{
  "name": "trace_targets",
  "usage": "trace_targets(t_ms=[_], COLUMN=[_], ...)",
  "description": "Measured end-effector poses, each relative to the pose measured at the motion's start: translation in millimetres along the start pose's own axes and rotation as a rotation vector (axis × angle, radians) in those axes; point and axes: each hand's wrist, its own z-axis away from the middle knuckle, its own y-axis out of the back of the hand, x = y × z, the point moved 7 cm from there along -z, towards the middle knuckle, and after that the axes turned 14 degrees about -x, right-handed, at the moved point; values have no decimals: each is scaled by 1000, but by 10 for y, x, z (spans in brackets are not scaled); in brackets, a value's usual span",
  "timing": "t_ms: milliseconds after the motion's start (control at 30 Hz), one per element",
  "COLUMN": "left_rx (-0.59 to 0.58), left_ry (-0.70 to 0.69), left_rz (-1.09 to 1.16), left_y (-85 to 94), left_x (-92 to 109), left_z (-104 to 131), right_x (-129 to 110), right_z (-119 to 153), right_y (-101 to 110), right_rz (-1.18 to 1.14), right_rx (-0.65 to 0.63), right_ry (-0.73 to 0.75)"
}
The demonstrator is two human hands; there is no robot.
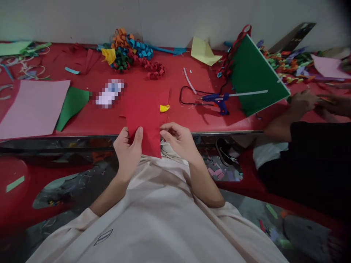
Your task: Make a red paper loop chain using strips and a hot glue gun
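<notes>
A sheet of red paper reaches from the red table over its front edge toward my lap. My left hand grips its left side, thumb on top and fingers underneath. At the sheet's right edge, my right hand has its fingers curled, with thumb and forefinger tips pinched at the paper. Just beyond that hand lies a small yellow object, partly covered by the red paper; its kind is unclear.
A blue glue gun with a glue stick lies at right, beside a leaning green board. Curled paper strips are heaped at the back. Pink paper and green paper lie left. Another person's hands work at right.
</notes>
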Motion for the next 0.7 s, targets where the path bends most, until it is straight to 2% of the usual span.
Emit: trace_targets(t_ms=[167, 333, 433, 500, 533, 600, 667, 700], left_rx=[-21, 153, 112, 62, 37, -23, -107, -155], left_ry=[-15, -25, -26, -44, -53, -62, -48, -43], left_rz=[-81, -39, 2, -19, -32, -46, -42, -37], left_y=[-26, 134, 160, 146, 126, 47, -79, -147], left_x=[29, -54, -57, -18, 1, 19, 6, -3], left_z=[22, -24, -65, -67, -59, -36, -8, 7], right_x=[-61, 51, 314, 480, 497, 409, 235, 166], right_z=[-32, 222, 555, 793, 878, 931, 842, 753], right_y=[-47, 148, 399, 660, 764, 807, 667, 549], right_rz=[118, 298, 532, 775, 850, 816, 605, 472], right_rx=[-11, -76, -171, -104, -33, 93, 163, 152], right_ry=[10, -67, -258, -452, -494, -410, -225, -162])
